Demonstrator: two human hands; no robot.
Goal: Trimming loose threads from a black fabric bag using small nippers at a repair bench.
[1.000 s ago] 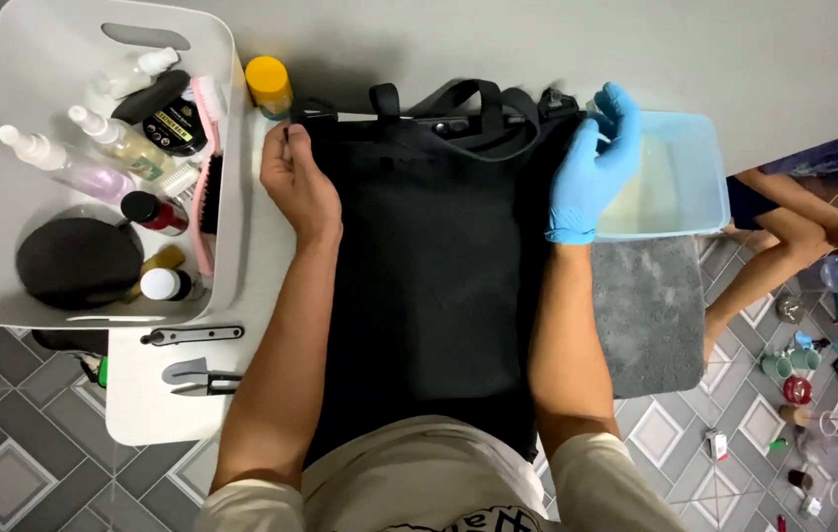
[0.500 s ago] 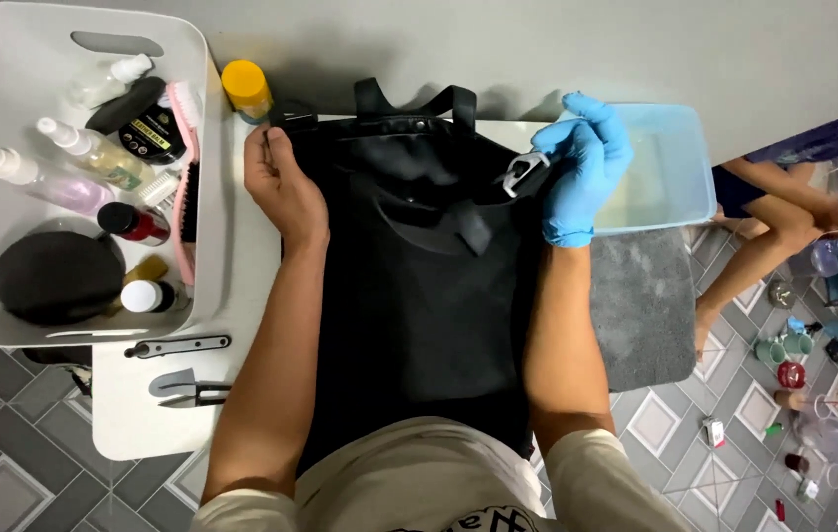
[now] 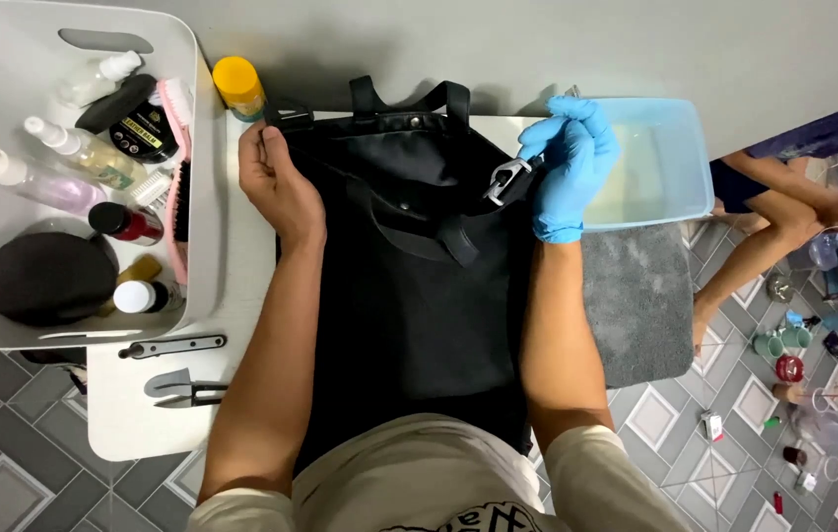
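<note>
A black bag [image 3: 409, 286] lies in the middle of the frame. The bare left hand [image 3: 276, 182] is closed on its upper left corner. The gloved right hand [image 3: 576, 163] is closed on its upper right edge, beside a metal clasp [image 3: 507, 180]. In the upper left, a white basket [image 3: 197, 197] holds clear spray bottles [image 3: 64, 163] and a round black tin [image 3: 143, 128] with a label; a yellow-capped bottle [image 3: 238, 87] stands beside it.

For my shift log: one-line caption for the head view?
Bare left hand and blue-gloved right hand hold a black bag on a white table.

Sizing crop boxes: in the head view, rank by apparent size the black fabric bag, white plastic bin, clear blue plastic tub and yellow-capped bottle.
1. Black fabric bag, though arms cover part of it.
2. White plastic bin, close behind and cut off by the frame edge, so unsure.
3. Clear blue plastic tub.
4. Yellow-capped bottle.
</note>
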